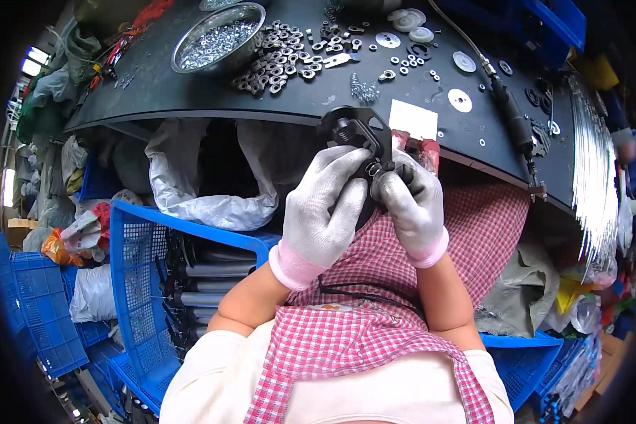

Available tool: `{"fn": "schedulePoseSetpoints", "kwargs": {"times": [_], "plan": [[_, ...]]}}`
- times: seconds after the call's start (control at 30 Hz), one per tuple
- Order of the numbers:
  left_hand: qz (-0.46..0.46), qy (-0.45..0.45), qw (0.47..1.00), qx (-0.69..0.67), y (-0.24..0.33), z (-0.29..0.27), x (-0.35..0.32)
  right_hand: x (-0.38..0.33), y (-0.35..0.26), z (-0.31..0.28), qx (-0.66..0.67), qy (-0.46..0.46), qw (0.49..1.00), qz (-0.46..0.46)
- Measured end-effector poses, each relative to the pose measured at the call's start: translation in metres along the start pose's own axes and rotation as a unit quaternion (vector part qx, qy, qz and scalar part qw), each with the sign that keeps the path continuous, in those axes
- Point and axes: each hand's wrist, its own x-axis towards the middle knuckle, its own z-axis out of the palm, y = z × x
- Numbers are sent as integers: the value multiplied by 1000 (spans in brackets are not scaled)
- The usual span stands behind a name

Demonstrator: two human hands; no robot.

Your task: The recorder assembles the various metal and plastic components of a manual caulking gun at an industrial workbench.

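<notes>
We see the left hand [325,205] gripping a black metal assembly [376,141], thumb and fingers curled around its near end, likely to keep it steady. The right hand [413,205] is closed in a pinch against its right side; the fingertips cover the contact, so we cannot be sure which small piece they hold. A small coil spring [373,168] shows between the hands. The assembly sits up at the near edge of the table [141,92], perhaps so both hands can work on it close to the body. Beyond the left hand lie a heap of metal links [275,56] and a steel bowl [226,68]; loose springs [364,90] lie straight ahead, presumably within easy reach. A hanging power driver [510,109] is ahead and right of the right hand.
</notes>
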Motion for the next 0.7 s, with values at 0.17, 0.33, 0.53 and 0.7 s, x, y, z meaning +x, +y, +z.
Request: {"fn": "schedulePoseSetpoints", "kwargs": {"times": [0.17,0.33,0.53,0.7], "plan": [[4,-1,1000,3,0,0,0,0,4,-3,72,-34,996,38],[4,6,1000,-1,1,2,1,4,13,-6,-76,-16,993,-87],[6,-36,999,21,-8,-3,3,6,12,-12,-111,-33,985,-131],[-22,-35,999,0,-11,-6,-1,7,9,-14,-154,-65,973,-161]]}}
